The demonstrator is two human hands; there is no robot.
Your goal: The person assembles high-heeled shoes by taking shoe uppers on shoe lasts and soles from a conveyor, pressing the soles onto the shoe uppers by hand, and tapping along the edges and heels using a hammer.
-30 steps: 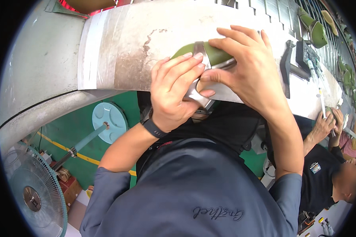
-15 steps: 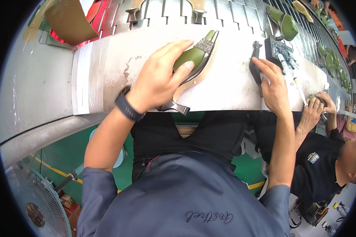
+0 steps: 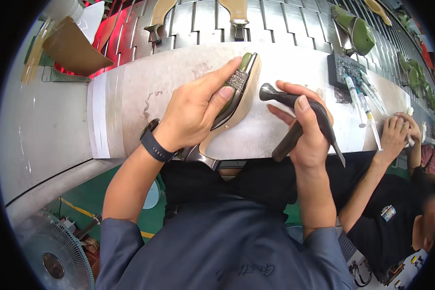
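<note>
My left hand is closed around a green heeled shoe with a sparkling band and a tan sole. The shoe lies on its side on the pale worktable, toe pointing away, sole turned to the right, its dark heel near the front edge. In my right hand is a dark shoemaker's hammer, raised over the table. Its round face points left toward the sole, apart from it, and the thin end points down to the right. My palm and fingers hide part of the handle.
A dark box and several syringes lie to the right. Beyond the table, a slatted metal conveyor carries soles and green shoes. A co-worker's hands are at far right. A fan stands lower left.
My right hand has picked up the hammer from the table and brought it left toward the shoe. The shoe in my left hand has shifted slightly nearer and to the left.
</note>
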